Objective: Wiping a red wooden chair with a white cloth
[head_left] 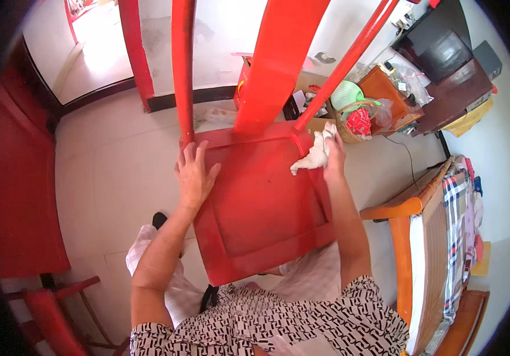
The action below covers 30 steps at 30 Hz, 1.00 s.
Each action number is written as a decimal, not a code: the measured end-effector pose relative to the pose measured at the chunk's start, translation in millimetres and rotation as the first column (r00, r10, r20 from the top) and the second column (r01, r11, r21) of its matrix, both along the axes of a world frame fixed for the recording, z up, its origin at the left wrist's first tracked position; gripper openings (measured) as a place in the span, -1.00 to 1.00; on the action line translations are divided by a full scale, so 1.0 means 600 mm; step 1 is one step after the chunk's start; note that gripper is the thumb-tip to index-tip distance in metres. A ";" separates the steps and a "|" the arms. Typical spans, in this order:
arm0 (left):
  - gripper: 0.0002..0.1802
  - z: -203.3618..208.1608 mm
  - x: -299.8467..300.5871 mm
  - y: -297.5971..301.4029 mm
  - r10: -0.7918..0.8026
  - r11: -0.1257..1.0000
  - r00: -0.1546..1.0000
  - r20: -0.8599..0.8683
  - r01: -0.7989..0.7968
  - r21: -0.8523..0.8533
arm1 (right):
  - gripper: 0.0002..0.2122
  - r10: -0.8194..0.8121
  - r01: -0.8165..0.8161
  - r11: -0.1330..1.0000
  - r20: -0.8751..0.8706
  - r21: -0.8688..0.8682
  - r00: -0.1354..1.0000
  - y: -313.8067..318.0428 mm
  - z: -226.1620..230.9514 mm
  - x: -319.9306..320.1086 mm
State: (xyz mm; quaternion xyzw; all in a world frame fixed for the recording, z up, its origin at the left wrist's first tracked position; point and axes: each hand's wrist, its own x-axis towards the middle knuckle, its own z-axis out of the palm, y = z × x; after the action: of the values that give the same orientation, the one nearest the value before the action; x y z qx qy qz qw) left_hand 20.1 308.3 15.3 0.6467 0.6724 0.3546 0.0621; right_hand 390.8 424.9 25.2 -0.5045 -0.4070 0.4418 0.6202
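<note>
A red wooden chair [261, 196] stands right in front of me, its seat toward me and its back slat and posts rising at the far side. My left hand [195, 172] lies with fingers spread on the seat's far left corner, beside the left post. Holding a crumpled white cloth [314, 155], my right hand [335, 155] is at the seat's far right corner, near the foot of the right post. Part of the cloth hangs over the seat. The right hand's fingers are partly hidden behind the cloth.
A wicker basket [350, 132] with a green strainer [346, 95] and red packets stands beyond the chair to the right. A wooden bed [406, 249] is at the right. Another red chair [53, 320] is at the lower left, below a red door [23, 190]. A television [436, 44] stands at the far right.
</note>
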 end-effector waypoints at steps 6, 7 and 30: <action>-0.28 -0.005 0.064 0.008 -0.061 0.989 0.993 -0.104 0.046 -0.138 | -0.65 0.094 0.044 0.986 0.757 -0.160 0.647 0.226 -0.074 0.121; -0.28 -0.008 0.069 0.011 -0.067 0.989 0.993 -0.100 0.052 -0.142 | -0.69 0.163 0.053 0.977 0.883 -0.207 0.441 0.243 -0.083 0.141; -0.40 -0.037 0.030 -0.001 0.001 0.991 0.996 -0.093 -0.014 -0.136 | -0.61 -0.095 0.058 0.994 0.991 0.089 0.096 -0.122 -0.083 0.122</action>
State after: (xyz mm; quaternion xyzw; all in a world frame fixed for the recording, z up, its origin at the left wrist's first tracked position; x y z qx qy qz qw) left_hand 38.2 307.5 -6.6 0.6542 0.6996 0.2778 0.0737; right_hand 464.2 352.0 -24.3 -0.6822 -0.6970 -0.0488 0.2156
